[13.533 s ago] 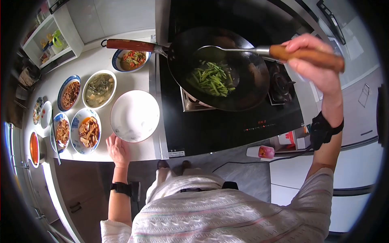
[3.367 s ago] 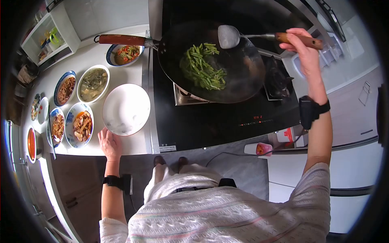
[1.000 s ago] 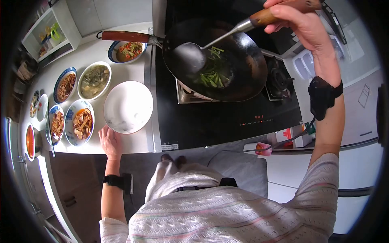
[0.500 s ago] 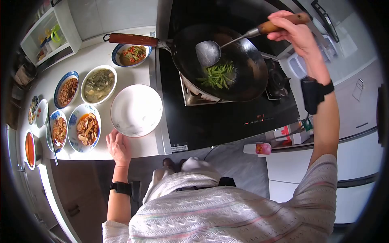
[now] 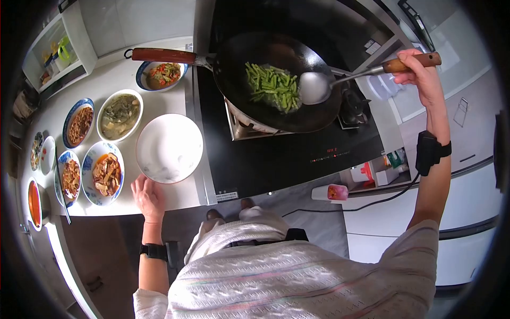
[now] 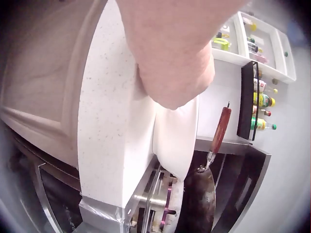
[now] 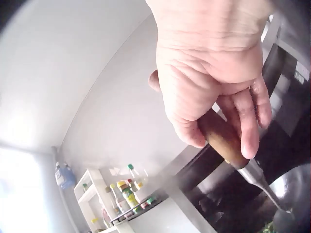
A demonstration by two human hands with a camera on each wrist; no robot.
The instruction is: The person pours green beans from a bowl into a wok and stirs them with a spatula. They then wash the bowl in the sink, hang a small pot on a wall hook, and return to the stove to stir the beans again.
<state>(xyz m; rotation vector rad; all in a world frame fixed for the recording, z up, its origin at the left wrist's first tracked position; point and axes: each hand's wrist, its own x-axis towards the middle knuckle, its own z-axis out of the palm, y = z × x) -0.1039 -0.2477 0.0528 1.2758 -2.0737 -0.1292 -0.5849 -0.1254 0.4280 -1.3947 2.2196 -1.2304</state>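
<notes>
The right hand [image 5: 422, 80] grips the wooden handle of a metal spatula [image 5: 315, 88], whose blade lies in the black wok [image 5: 313, 121] at the right side of chopped green vegetables [image 5: 273, 85]. In the right wrist view, the thumb and fingers of the hand [image 7: 211, 87] curl round the handle [image 7: 221, 138]. The left hand [image 5: 149, 199] rests on the counter with its fingertips by the near rim of an empty white bowl [image 5: 170, 149]. In the left wrist view this hand [image 6: 170, 63] hides part of the bowl [image 6: 177, 131], its fingers mostly out of sight.
Several filled dishes stand left of the bowl, among them a soup bowl [image 5: 120, 114] and a meat bowl [image 5: 107, 173]. Chopsticks [image 5: 62, 186] lie across one dish. The wok's red-brown handle [image 5: 163, 55] extends over the counter. An open drawer [image 5: 382, 171] is below the cooktop [image 5: 287, 165].
The spatula has moved from the wok's left side to its right, and the right hand has shifted right and down. The vegetables lie more spread out. The left hand stays beside the bowl.
</notes>
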